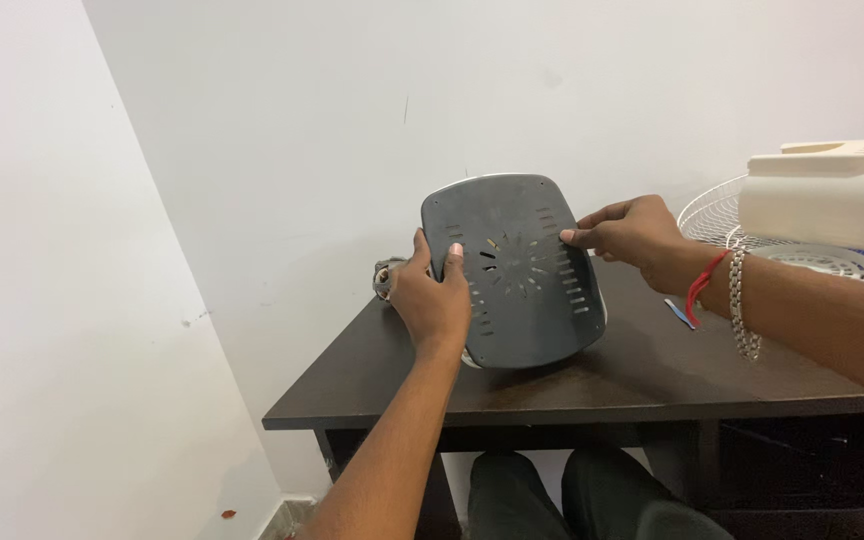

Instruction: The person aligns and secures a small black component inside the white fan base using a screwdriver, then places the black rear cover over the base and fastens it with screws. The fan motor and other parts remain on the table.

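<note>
Now both hands grip grey slotted plate [517, 270] (tilted on dark table [642, 380]): left hand [434, 300], right hand [632, 232].

Colours and patterns I see on the desk, head view

I log a dark grey panel [517, 275] patterned with short slots radiating from its centre and slot rows along both sides, on a dark brown table [652, 385]; a cream-white fan housing [827, 195] above a white wire grille [717, 215]; a red thread band [702, 285] and a silver chain bracelet [740, 305]; white walls [282, 120].
</note>
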